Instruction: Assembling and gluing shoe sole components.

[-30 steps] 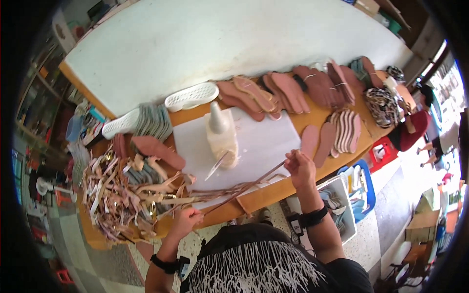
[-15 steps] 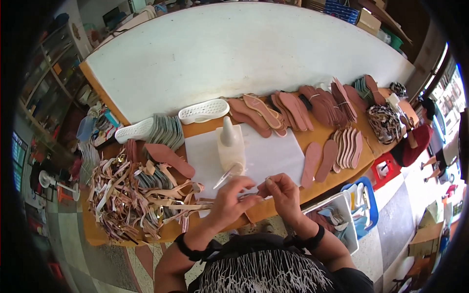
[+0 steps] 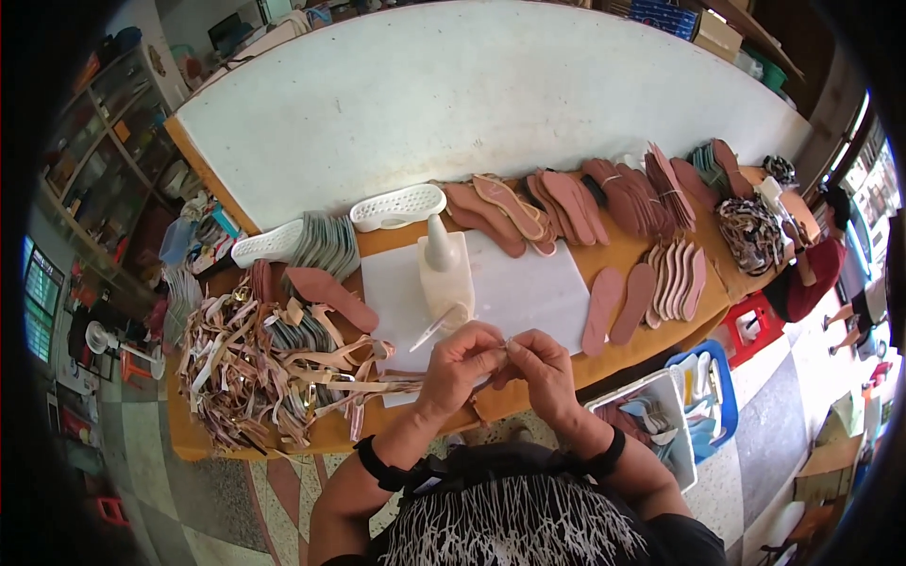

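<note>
Both hands meet over the near edge of the orange wooden table, the left hand and right hand pinching a thin beige strap between fingertips. The strap trails left to a heap of beige straps, beside a cream glue bottle.

A small thing pinched between both hands' fingers is indistinguishable.

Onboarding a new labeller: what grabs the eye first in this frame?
Both hands, left hand and right hand, meet at the bench's near edge, pinching a thin strap between their fingertips. Left of them sprawls a tangled heap of straps. Behind the hands a pale glue bottle stands on a white board, with rows of brown insoles beyond.
</note>
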Demonstrator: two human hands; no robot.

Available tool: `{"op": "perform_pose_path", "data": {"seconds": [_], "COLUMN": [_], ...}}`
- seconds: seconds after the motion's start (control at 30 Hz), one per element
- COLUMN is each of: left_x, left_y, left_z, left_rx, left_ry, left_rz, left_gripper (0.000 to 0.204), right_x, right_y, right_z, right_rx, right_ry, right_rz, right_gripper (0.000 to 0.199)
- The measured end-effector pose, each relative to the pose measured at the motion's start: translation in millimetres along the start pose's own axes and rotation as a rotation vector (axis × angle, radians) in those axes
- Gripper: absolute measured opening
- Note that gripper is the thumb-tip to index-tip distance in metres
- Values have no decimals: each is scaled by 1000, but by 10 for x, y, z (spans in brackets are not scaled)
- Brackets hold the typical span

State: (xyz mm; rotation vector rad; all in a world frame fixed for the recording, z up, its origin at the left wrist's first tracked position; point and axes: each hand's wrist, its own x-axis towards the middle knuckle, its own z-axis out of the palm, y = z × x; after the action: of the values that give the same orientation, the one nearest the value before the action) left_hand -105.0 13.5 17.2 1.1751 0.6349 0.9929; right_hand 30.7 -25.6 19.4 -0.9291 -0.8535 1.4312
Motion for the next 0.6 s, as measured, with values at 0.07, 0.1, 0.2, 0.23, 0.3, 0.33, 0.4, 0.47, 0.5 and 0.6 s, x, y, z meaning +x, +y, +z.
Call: {"op": "perform_pose_path", "data": {"seconds": [0.07, 0.1, 0.2, 0.23, 0.3, 0.33, 0.4, 0.47, 0.5, 0.6], "left_x": [-40, -60, -108, -113, -118, -117, -116, -119, -125, -148], "left_y": [-10, -13, 91, 108, 129, 125, 97, 92, 87, 81], "left_z": [57, 81, 167, 184, 203, 187, 130, 92, 85, 104], "left_rx": [-22, -46, 438, 440, 679, 683, 854, 907, 957, 962], "left_ry": [39, 75, 164, 168, 222, 227, 212, 208, 203, 249], "left_rz": [-14, -33, 240, 239, 444, 443, 614, 606, 598, 530], "left_gripper": [4, 5, 6, 6, 7, 7, 9, 9, 8, 6], "right_x": [4, 1, -3, -2, 7, 3, -10, -6, -5, -9], "right_y": [34, 53, 45, 52, 71, 52, 4, 28, 33, -85], "right_z": [-19, -23, -2, -7, -25, -27, -27, -28, -21, 56], "right_rx": [-102, -202, -362, -360, -509, -507, -832, -814, -799, -840], "right_ry": [-12, -17, 14, 9, 28, 22, -47, -48, -47, 10], "right_rz": [-44, -87, -176, -174, -202, -201, -376, -381, -387, -384], "right_gripper": [14, 15, 15, 15, 13, 13, 12, 11, 11, 9]}}
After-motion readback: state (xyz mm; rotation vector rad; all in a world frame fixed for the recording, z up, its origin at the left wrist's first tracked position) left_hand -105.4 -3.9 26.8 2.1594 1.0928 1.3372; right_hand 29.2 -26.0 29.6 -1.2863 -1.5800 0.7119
